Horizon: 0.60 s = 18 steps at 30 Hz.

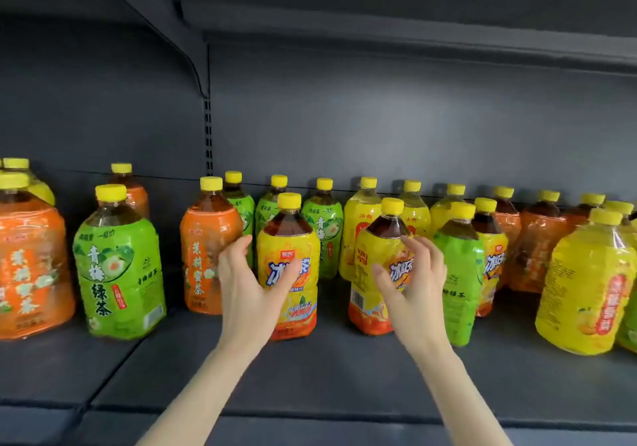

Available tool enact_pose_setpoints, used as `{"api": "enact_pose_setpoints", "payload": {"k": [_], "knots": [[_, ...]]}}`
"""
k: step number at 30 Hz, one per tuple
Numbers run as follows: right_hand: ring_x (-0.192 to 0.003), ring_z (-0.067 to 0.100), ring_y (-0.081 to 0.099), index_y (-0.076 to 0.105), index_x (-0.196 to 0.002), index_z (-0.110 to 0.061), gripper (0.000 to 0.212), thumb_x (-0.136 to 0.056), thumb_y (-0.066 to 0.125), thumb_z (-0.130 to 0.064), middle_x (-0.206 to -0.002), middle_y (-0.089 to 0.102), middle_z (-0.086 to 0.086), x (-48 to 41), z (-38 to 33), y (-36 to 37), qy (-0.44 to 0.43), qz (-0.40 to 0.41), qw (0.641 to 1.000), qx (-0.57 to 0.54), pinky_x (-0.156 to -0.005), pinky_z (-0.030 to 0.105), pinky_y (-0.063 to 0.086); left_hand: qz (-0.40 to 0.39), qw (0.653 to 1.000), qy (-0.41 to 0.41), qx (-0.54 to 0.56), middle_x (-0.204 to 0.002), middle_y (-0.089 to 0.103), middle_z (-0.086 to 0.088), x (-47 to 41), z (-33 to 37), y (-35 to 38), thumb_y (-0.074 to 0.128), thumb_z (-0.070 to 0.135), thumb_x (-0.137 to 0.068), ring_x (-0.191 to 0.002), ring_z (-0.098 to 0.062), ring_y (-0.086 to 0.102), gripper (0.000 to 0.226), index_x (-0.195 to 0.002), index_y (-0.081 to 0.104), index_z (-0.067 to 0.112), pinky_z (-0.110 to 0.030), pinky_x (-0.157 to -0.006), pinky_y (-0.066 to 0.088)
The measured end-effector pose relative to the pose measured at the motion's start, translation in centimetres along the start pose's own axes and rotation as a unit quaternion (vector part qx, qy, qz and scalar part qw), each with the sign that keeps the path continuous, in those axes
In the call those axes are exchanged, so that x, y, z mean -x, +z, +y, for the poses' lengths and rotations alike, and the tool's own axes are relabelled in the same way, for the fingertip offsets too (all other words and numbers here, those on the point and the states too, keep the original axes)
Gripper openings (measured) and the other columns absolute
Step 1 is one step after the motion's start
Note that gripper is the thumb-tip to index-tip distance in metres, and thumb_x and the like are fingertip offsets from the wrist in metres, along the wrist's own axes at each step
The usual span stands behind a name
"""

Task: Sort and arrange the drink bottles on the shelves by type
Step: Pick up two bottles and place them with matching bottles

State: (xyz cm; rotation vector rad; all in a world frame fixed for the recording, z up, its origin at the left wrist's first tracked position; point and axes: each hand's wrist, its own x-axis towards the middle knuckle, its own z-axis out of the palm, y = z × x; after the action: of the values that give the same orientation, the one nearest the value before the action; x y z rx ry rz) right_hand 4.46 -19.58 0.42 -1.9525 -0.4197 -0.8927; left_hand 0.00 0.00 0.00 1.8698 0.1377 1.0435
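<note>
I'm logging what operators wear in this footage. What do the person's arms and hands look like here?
The left forearm and right forearm are bare as far as the frame shows, with no sleeves in view. The left hand and right hand wear no gloves, and no watch, bracelet or ring shows on either.
</note>
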Motion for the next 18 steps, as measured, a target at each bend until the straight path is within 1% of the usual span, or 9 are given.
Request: {"api": "enact_pose_setpoints", "payload": {"k": [3, 5, 7, 8, 9, 12, 13, 15, 18], "knots": [[-0.14, 0.017, 0.022, 0.028, -0.147, -0.013, 0.076, -0.086, 0.069, -0.031, -0.154, 0.024, 0.004, -1.1, 0.7, 1.2, 0.046, 0.002, 0.998, -0.034, -0.113, 0.032, 0.023, -0.032, 0.997, -0.054, 0.055, -0.136, 0.037, 0.0, -2.0, -0.1, 1.1, 0.071, 0.058, -0.06, -0.124, -0.015, 0.041, 0.1, -0.141, 0.026, 0.02, -0.035, -0.099, 0.042], [-0.144, 0.016, 0.023, 0.016, -0.151, -0.019, 0.087, -0.085, 0.066, -0.044, -0.157, 0.023, 0.0, -1.6, 0.9, 1.7, 0.098, -0.017, 0.99, -0.097, -0.118, 0.042, 0.025, -0.059, 0.991, -0.085, 0.089, -0.134, 0.043, 0.003, -2.9, -0.3, 1.7, 0.073, 0.057, -0.059, -0.118, -0.013, 0.047, 0.102, -0.142, 0.023, 0.024, -0.025, -0.09, 0.044], [-0.144, 0.017, 0.026, 0.011, -0.153, -0.022, 0.089, -0.086, 0.064, -0.046, -0.158, 0.024, 0.0, -1.9, 1.5, 2.0, 0.116, -0.017, 0.988, -0.097, -0.116, 0.046, 0.029, -0.074, 0.987, -0.099, 0.106, -0.12, 0.053, 0.009, -3.1, -0.8, 2.0, 0.076, 0.05, -0.063, -0.101, -0.005, 0.055, 0.094, -0.139, 0.027, 0.025, -0.009, -0.073, 0.043], [-0.144, 0.018, 0.026, 0.011, -0.153, -0.02, 0.088, -0.087, 0.064, -0.044, -0.158, 0.024, 0.001, -2.0, 1.4, 2.0, 0.111, -0.013, 0.991, -0.069, -0.116, 0.046, 0.029, -0.073, 0.986, -0.097, 0.112, -0.111, 0.055, 0.014, -3.1, -0.9, 2.0, 0.077, 0.047, -0.064, -0.093, 0.0, 0.056, 0.089, -0.137, 0.031, 0.024, -0.006, -0.065, 0.043], [-0.143, 0.021, 0.027, 0.012, -0.153, -0.017, 0.09, -0.086, 0.065, -0.044, -0.157, 0.025, 0.004, -2.1, 1.5, 2.2, 0.105, -0.005, 0.994, -0.033, -0.116, 0.045, 0.029, -0.068, 0.986, -0.095, 0.12, -0.107, 0.056, 0.015, -3.2, -1.1, 2.1, 0.077, 0.048, -0.063, -0.09, 0.003, 0.056, 0.087, -0.135, 0.034, 0.024, -0.006, -0.063, 0.044], [-0.136, 0.029, 0.031, 0.023, -0.15, -0.006, 0.099, -0.075, 0.073, -0.048, -0.146, 0.032, 0.015, -1.9, 1.1, 2.8, 0.082, 0.032, 0.995, 0.044, -0.111, 0.041, 0.031, -0.069, 0.982, -0.101, 0.146, -0.11, 0.061, 0.01, -3.1, -1.9, 2.4, 0.073, 0.057, -0.055, -0.094, -0.003, 0.061, 0.091, -0.132, 0.039, 0.024, -0.02, -0.073, 0.052], [-0.133, 0.03, 0.032, 0.026, -0.148, -0.004, 0.101, -0.072, 0.075, -0.05, -0.142, 0.033, 0.016, -1.6, 1.0, 3.1, 0.075, 0.04, 0.995, 0.051, -0.11, 0.041, 0.031, -0.067, 0.981, -0.101, 0.153, -0.11, 0.062, 0.009, -3.0, -2.1, 2.4, 0.072, 0.058, -0.054, -0.094, -0.005, 0.062, 0.09, -0.132, 0.041, 0.024, -0.021, -0.073, 0.053], [-0.13, 0.027, 0.033, 0.031, -0.146, -0.007, 0.103, -0.066, 0.075, -0.054, -0.137, 0.033, 0.012, -1.2, 0.9, 3.8, 0.078, 0.036, 0.996, 0.026, -0.109, 0.039, 0.034, -0.066, 0.979, -0.1, 0.166, -0.109, 0.063, 0.01, -2.7, -2.4, 2.5, 0.071, 0.058, -0.055, -0.094, -0.005, 0.064, 0.088, -0.132, 0.042, 0.025, -0.018, -0.071, 0.052], [-0.12, 0.015, 0.047, 0.032, -0.14, -0.023, 0.101, -0.056, 0.078, -0.054, -0.134, 0.042, 0.002, -1.1, 0.7, 4.2, 0.146, -0.006, 0.983, -0.112, -0.099, 0.031, 0.043, -0.077, 0.972, -0.11, 0.192, -0.106, 0.063, 0.014, -2.5, -2.2, 2.6, 0.071, 0.053, -0.057, -0.089, 0.002, 0.065, 0.081, -0.129, 0.042, 0.028, -0.012, -0.064, 0.052]]}}
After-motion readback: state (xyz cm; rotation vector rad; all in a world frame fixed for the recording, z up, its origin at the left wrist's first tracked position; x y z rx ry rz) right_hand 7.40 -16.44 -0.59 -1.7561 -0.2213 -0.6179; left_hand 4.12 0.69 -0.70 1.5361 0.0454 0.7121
